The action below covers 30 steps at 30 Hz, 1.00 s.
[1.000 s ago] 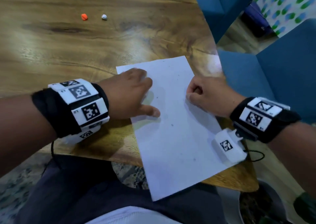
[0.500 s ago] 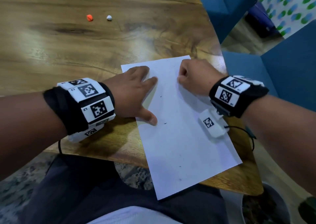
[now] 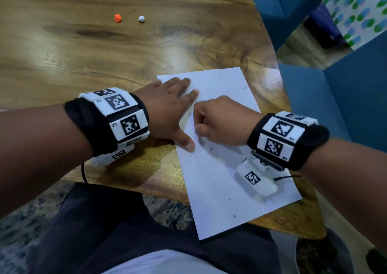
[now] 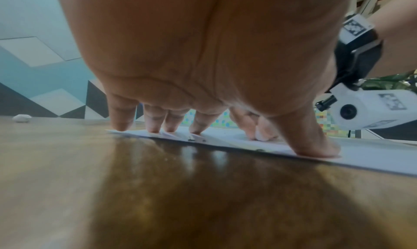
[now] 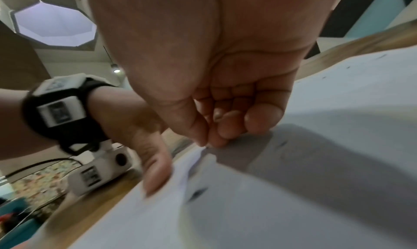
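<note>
A white sheet of paper (image 3: 219,179) with dark specks lies on the wooden table (image 3: 104,64), its near corner hanging over the front edge. My left hand (image 3: 171,104) lies flat on the sheet's left edge, fingers and thumb spread and pressing it down (image 4: 315,145). My right hand (image 3: 217,123) is curled into a loose fist on the middle of the sheet, just right of the left thumb. Its thumb and forefinger (image 5: 205,140) pinch together at the paper. In the left wrist view a small white piece (image 4: 262,137) shows under those fingertips. The paper (image 5: 315,110) ripples beside them.
An orange lump (image 3: 118,18) and a white lump (image 3: 141,19) lie far back on the table. Blue upholstered chairs (image 3: 345,97) stand close on the right. The table's front edge runs just above my lap.
My right hand went from the sheet's right side up to its far edge, then back left and nearer, to beside my left hand. The left hand's fingers have flattened out on the paper.
</note>
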Each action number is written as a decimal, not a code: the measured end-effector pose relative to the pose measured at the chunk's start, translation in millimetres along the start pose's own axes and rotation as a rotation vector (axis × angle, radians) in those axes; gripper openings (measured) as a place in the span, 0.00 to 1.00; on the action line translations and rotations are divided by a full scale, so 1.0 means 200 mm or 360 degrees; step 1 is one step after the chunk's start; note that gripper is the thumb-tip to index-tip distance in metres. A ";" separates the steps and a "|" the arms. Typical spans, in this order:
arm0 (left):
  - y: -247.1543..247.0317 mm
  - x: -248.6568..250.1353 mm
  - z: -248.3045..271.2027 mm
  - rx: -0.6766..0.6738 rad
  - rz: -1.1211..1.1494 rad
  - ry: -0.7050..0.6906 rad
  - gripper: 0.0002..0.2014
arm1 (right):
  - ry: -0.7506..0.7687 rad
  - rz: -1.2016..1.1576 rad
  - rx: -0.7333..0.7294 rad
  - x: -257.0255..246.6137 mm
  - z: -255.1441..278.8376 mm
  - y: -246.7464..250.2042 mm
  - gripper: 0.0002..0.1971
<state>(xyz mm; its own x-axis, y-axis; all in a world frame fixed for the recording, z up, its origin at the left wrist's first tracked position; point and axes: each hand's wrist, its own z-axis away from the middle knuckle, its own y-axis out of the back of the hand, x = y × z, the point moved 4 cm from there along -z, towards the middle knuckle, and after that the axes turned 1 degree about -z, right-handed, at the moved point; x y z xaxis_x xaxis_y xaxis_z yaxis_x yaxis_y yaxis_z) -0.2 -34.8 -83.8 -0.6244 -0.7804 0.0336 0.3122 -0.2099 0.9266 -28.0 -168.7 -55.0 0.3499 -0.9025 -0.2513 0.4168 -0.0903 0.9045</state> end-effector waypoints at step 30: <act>0.03 0.01 -0.01 -0.0042 -0.0068 0.0074 0.64 | -0.0588 -0.0309 0.0373 0.53 0.05 0.25 0.12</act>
<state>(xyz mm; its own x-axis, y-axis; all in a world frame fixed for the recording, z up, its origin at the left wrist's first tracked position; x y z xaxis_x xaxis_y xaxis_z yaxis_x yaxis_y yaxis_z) 1.5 -39.0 -78.4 -0.6040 -0.7967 -0.0238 0.3051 -0.2587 0.9165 22.6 -273.7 -32.7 -0.0552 -0.9450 -0.3223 0.2299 -0.3261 0.9169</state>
